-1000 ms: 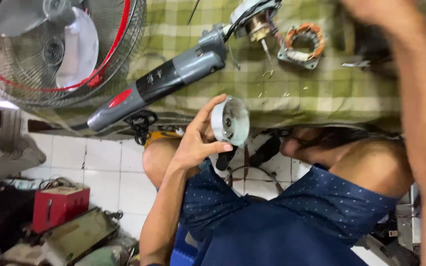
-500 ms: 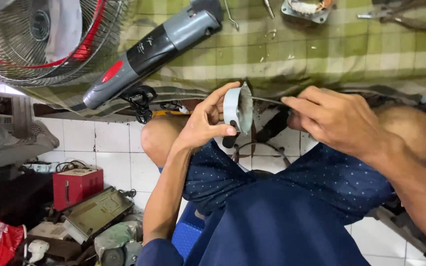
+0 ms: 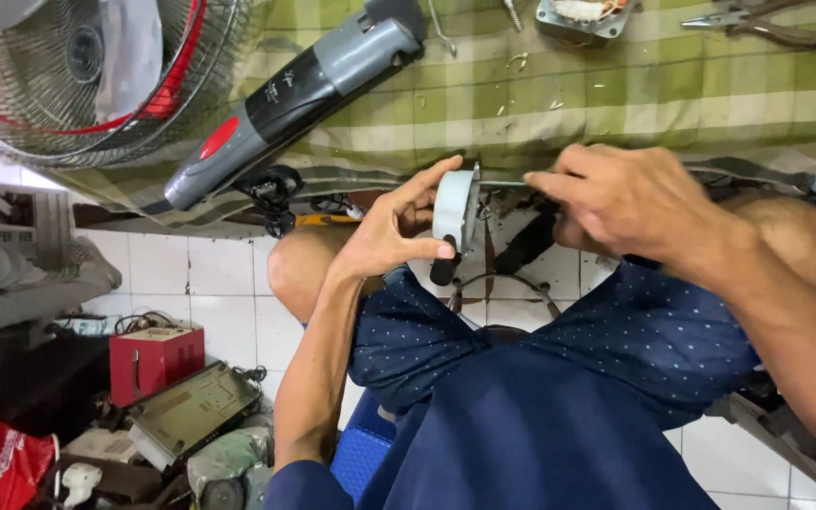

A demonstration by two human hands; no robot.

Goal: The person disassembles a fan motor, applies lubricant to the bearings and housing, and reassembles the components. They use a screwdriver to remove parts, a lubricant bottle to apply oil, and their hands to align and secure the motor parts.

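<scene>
L hand pinches grey round housing edge-on above lap, just below cloth. R hand closed on thin tool, tip at housing's inner face. Step: working inside housing. Next needs steady hold, fine tip aim.

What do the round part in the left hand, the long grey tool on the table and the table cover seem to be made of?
Round part: probably cast metal with a dull grey finish; moulded plastic is possible.
Long grey tool: moulded plastic shell, smooth grey and black with a glossy red insert.
Table cover: woven cloth in a green check, creased and draping over the edge.
</scene>
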